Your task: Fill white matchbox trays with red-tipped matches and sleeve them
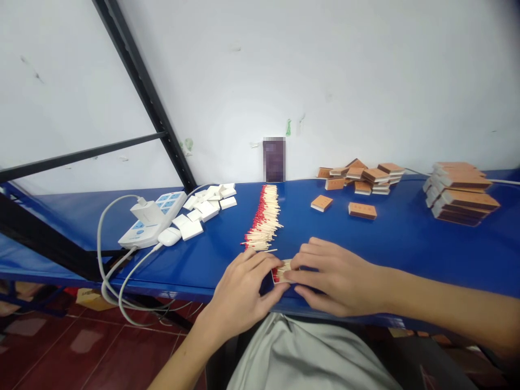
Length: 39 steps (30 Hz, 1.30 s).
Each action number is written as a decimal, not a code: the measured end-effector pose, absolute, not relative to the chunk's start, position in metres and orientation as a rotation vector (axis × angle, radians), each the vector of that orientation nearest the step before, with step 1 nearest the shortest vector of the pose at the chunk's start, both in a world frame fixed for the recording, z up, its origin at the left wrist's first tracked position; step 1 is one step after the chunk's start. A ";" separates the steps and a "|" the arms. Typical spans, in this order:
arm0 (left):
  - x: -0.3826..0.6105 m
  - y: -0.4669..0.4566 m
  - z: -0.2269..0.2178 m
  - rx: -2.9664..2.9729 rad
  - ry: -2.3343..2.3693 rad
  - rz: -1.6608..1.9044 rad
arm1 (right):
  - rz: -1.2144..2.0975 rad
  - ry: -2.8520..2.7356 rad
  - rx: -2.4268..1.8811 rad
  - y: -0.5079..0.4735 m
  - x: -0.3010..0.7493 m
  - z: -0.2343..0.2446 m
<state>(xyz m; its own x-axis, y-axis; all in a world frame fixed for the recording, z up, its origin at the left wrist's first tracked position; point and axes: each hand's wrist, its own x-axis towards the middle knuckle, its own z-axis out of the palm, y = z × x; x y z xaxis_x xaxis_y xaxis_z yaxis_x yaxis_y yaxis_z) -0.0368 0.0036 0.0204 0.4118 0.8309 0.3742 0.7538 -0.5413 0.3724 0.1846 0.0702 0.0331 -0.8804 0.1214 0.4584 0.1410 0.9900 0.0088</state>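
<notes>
Matches point(281, 270) mostly hidden, pinched between left hand point(244, 292) and right hand point(337, 279).

A blue table point(406, 238) stands against a white wall point(365, 81). On its left side lies a white power strip point(162, 208) with a charger point(147, 211) plugged in, and white cables point(106, 271) hang over the edge. Just beside the strip is a heap of small white trays point(205, 208). At the far right there is a loose pile of orange boxes point(365, 176), with two single boxes point(322, 203) in front of it and a tidy stack point(461, 192) further right. A black metal frame point(150, 103) crosses the wall. The floor point(60, 346) has red tiles.
</notes>
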 end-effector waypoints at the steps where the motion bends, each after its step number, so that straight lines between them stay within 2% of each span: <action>1: -0.037 0.004 0.021 2.509 1.421 0.792 | -0.120 -2.665 -0.188 0.071 0.184 0.034; 6: -0.037 0.004 0.020 2.467 1.431 0.826 | -0.246 -2.653 -0.160 0.068 0.182 0.035; 17: -0.039 0.004 0.019 2.447 1.427 0.860 | -0.104 -2.665 -0.156 0.070 0.183 0.036; 22: -0.042 0.003 0.019 2.415 1.431 0.831 | -0.155 -2.662 -0.234 0.071 0.185 0.038; 39: -0.044 0.002 0.028 2.351 1.369 0.783 | 0.171 -2.717 -0.164 0.073 0.189 0.037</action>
